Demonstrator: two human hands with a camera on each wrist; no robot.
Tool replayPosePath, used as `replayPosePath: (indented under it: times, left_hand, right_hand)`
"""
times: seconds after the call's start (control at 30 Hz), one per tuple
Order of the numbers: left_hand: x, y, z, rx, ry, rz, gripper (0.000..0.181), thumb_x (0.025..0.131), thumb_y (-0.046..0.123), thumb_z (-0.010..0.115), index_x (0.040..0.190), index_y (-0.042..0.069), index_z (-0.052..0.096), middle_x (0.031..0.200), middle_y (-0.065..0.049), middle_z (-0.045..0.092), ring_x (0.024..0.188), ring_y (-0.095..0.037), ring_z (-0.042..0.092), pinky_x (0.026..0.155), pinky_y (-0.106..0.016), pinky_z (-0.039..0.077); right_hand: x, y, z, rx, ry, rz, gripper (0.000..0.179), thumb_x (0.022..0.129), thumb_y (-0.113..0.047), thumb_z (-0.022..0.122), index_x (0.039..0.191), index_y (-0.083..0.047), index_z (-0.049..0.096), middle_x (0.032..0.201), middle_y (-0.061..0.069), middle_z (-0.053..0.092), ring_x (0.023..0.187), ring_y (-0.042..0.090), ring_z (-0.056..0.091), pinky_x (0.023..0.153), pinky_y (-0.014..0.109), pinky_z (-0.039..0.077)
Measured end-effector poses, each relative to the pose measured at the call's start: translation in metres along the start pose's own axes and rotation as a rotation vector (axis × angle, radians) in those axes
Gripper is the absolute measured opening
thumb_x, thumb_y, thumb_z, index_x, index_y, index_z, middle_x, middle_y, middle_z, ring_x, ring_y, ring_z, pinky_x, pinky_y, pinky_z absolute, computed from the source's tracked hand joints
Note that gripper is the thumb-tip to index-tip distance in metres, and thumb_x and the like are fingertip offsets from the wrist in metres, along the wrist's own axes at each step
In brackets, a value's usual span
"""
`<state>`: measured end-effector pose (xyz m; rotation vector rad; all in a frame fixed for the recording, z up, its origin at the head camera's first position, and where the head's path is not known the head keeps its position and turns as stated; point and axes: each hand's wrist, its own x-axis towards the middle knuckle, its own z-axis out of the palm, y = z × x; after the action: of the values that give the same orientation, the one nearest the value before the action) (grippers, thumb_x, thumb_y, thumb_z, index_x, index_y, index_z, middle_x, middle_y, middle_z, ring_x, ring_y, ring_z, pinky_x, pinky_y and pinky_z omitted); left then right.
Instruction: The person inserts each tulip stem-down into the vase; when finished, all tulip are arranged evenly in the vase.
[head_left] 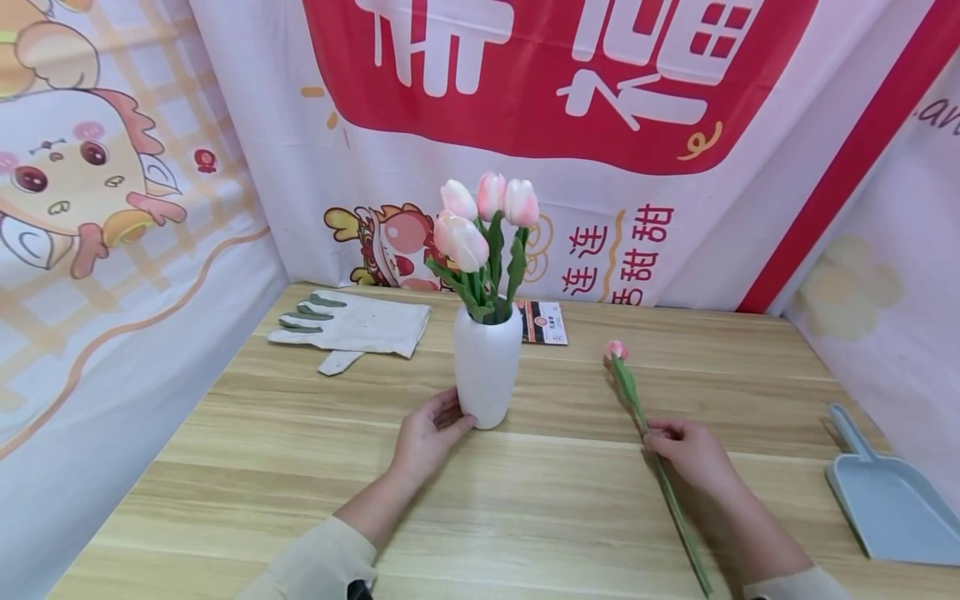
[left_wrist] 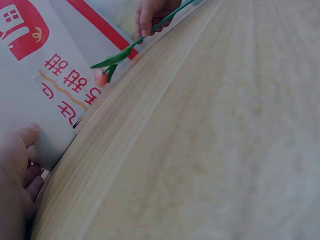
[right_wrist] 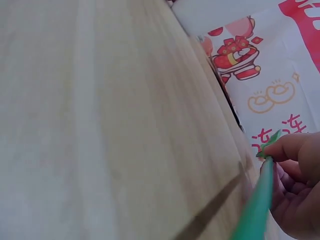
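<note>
A white vase (head_left: 486, 367) stands upright on the table, holding several pink-and-white tulips (head_left: 491, 200) with green leaves. My left hand (head_left: 429, 435) grips the vase low at its base, thumb in front and fingers round the left side; the left wrist view shows the thumb against the white wall (left_wrist: 47, 145). To the right, my right hand (head_left: 692, 454) pinches a single tulip (head_left: 630, 387) by its long green stem between thumb and fingers. Its pink bloom points away toward the back, and the stem's lower end reaches toward the front edge.
A pair of white work gloves (head_left: 367, 323) lies at the back left. Behind the vase is a small printed card (head_left: 546, 323). A light blue dustpan (head_left: 896, 508) rests at the right edge. Printed cloth (head_left: 300, 167) hangs round the table's back and sides.
</note>
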<state>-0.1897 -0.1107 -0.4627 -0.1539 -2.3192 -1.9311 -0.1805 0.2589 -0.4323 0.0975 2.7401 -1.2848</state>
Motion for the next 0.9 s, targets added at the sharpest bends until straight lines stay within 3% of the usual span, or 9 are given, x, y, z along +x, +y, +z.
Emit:
replayPosePath:
  times: [0.2,0.47,0.57,0.8,0.9]
  left_hand:
    - [0.0,0.001,0.0,0.003,0.003,-0.007,0.051,0.086,0.009,0.074,0.131,-0.005,0.056,0.127,-0.023,0.064,0.117,-0.034,0.064,0.1,-0.042,0.055]
    - [0.0,0.0,-0.002,0.001,-0.003,0.005,0.05,0.087,0.011,0.074,0.131,-0.005,0.056,0.127,-0.023,0.064,0.116,-0.034,0.064,0.099,-0.04,0.056]
    - [-0.001,0.003,-0.002,-0.002,-0.007,-0.007,0.05,0.086,0.009,0.074,0.131,-0.006,0.056,0.127,-0.024,0.064,0.116,-0.035,0.064,0.1,-0.042,0.056]
    - [0.001,-0.004,0.0,0.007,-0.004,-0.003,0.05,0.086,0.01,0.074,0.131,-0.005,0.056,0.127,-0.023,0.064,0.116,-0.034,0.064,0.099,-0.041,0.056]
    - [0.001,-0.003,0.0,0.006,-0.006,0.0,0.05,0.087,0.01,0.074,0.131,-0.005,0.056,0.127,-0.023,0.064,0.116,-0.034,0.064,0.099,-0.041,0.056]
  right_hand:
    - [0.009,-0.013,0.001,0.168,0.007,0.041,0.048,0.096,-0.019,0.061,0.135,0.007,0.052,0.101,0.004,0.07,0.077,-0.001,0.058,0.068,0.016,0.055]
    - [0.02,-0.036,0.006,0.446,0.076,0.084,0.052,0.099,-0.019,0.058,0.142,0.006,0.044,0.088,-0.017,0.064,0.075,-0.004,0.059,0.071,0.012,0.057]
    - [0.024,-0.045,0.009,0.574,0.119,0.105,0.053,0.098,-0.019,0.06,0.142,0.005,0.043,0.083,-0.019,0.063,0.075,-0.004,0.06,0.07,0.011,0.057]
    - [0.031,-0.063,0.016,0.838,0.218,0.121,0.022,0.097,-0.01,0.06,0.118,-0.009,0.054,0.076,-0.015,0.065,0.071,-0.001,0.061,0.069,0.012,0.058]
    - [0.033,-0.07,0.019,0.898,0.262,0.122,0.015,0.096,-0.009,0.061,0.11,-0.013,0.055,0.076,-0.015,0.064,0.069,-0.001,0.061,0.068,0.012,0.058]
